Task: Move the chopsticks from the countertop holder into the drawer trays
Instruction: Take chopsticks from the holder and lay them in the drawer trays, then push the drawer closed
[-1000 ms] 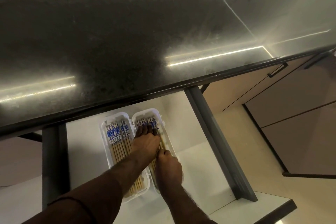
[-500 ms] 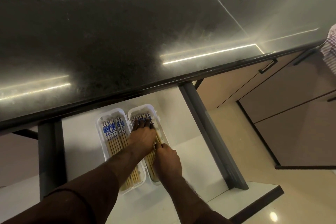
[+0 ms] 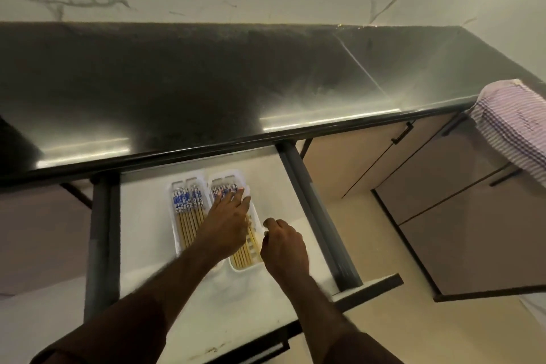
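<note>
Two trays: side by side in the open drawer (image 3: 147,216), both filled with chopsticks (image 3: 189,210).
Left hand (image 3: 227,223): fingers straight, lying on the right tray (image 3: 254,216).
Right hand (image 3: 285,248): fingers curled, holding nothing, beside that tray.

Two long white plastic trays lie side by side in the one open white drawer (image 3: 147,245): the left tray (image 3: 175,230) beside the left hand (image 3: 227,224), the right tray (image 3: 246,267) beneath it. Each holds a row of tan wooden chopsticks with blue-and-white patterned tops, (image 3: 187,207) and (image 3: 242,255), too tightly packed to count. One pink-and-white striped cloth (image 3: 514,124) hangs well right of the right hand (image 3: 285,248).
</note>
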